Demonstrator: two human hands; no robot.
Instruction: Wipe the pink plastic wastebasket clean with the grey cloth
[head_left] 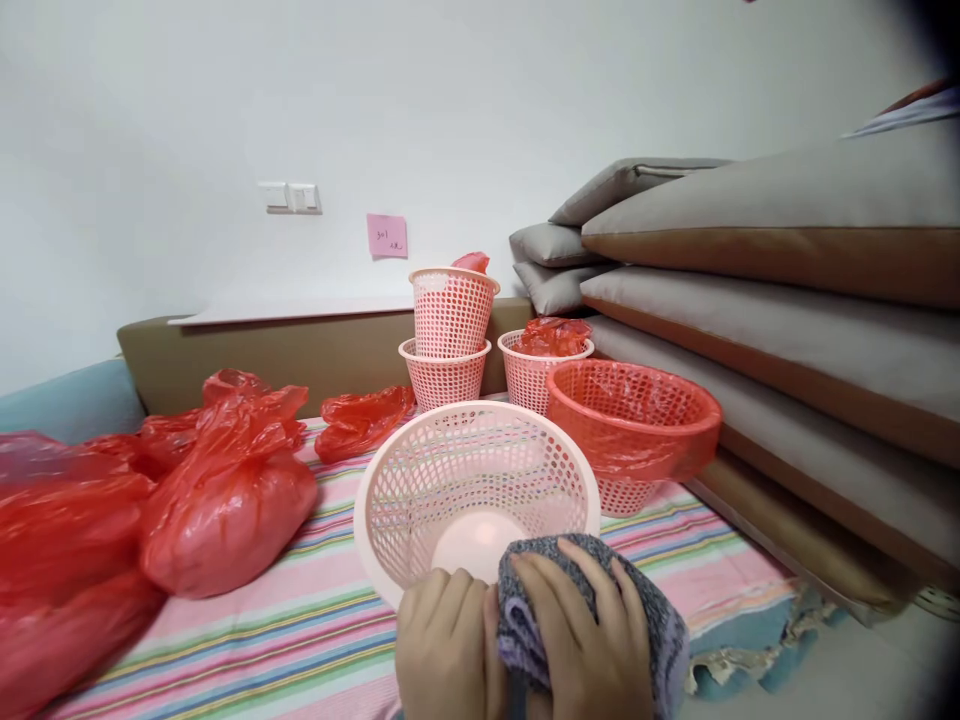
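A pale pink plastic basket [382,490] with a perforated wall tilts towards me, its inside in view. My left hand [444,640] is closed over its near rim, knuckles up. My right hand [592,640] grips a grey and lilac cloth [645,600], fingers bent over it, against the near right part of the rim. The cloth hides that part of the rim. Just beyond the cloth stands another perforated basket [634,440] with a red plastic bag over its rim.
Full red plastic bags [232,500] lie at the left on a striped cloth [300,620]. Behind are two stacked pink baskets [450,310], a basket with red plastic [529,375] and a loose red bag [360,420]. Grey cushions [780,310] are piled at the right.
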